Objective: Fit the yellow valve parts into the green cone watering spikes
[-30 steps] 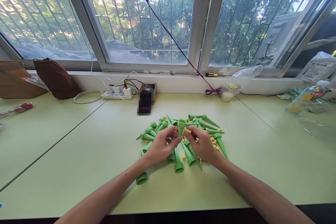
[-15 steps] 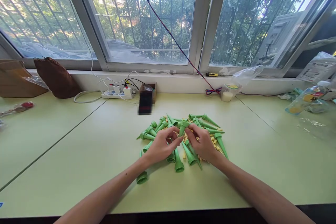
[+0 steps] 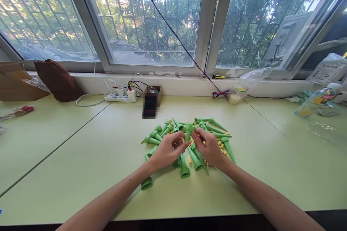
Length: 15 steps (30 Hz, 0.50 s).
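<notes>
A green plastic watering spike [image 3: 189, 132], wide ribbed end up, is pinched in the fingers of my left hand [image 3: 169, 149]. My right hand [image 3: 208, 146] is closed beside it, fingertips against the spike's right side; whatever they hold is hidden. Around and under both hands lies a pile of similar green spikes, among them one with its open end toward me [image 3: 185, 169] and another on the right [image 3: 228, 148]. Small yellow plastic pieces [image 3: 222, 150] are scattered between the spikes. A lone spike [image 3: 146, 183] lies below my left wrist.
Behind the pile stands a dark pixelated block [image 3: 150, 105] in front of a small cardboard box. A white power strip [image 3: 121, 97] with cables is to its left. A tied cable bundle [image 3: 220, 94], a lidded jar [image 3: 235, 96] and a plastic bottle [image 3: 316, 101] sit along the window side.
</notes>
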Each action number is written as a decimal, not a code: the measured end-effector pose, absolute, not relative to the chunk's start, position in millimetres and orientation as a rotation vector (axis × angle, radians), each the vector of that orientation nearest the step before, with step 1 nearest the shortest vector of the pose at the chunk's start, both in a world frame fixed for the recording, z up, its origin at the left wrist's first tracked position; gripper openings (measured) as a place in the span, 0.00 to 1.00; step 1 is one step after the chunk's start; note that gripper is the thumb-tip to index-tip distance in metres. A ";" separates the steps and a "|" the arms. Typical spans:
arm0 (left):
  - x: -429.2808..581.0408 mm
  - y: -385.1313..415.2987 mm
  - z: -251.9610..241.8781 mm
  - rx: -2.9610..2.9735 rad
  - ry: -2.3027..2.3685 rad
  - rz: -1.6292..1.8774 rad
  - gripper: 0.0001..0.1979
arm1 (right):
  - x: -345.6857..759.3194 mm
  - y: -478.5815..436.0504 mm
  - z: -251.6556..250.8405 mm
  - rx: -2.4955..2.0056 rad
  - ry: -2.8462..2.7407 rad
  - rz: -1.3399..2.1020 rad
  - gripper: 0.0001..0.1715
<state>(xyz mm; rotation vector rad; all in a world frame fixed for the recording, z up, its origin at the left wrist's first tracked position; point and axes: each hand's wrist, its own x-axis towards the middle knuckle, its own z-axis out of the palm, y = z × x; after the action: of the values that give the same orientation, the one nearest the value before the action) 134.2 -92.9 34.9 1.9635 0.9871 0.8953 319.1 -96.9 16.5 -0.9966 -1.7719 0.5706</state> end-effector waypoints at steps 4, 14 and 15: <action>134.0 -94.4 36.5 1.908 0.963 0.887 0.14 | 320.0 -96.5 16.3 -0.999 -1.764 0.541 0.18; 134.9 -95.1 39.5 1.890 0.956 0.882 0.14 | 319.8 -97.3 17.3 -0.990 -1.765 0.529 0.17; 134.6 -94.9 38.7 1.899 0.955 0.883 0.14 | 319.7 -97.3 17.2 -0.986 -1.766 0.529 0.17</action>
<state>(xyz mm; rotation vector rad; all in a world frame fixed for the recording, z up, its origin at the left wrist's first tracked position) 134.6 -94.9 38.7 1.8990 0.9551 0.8825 319.7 -97.3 17.2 -0.9858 -1.7659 0.5292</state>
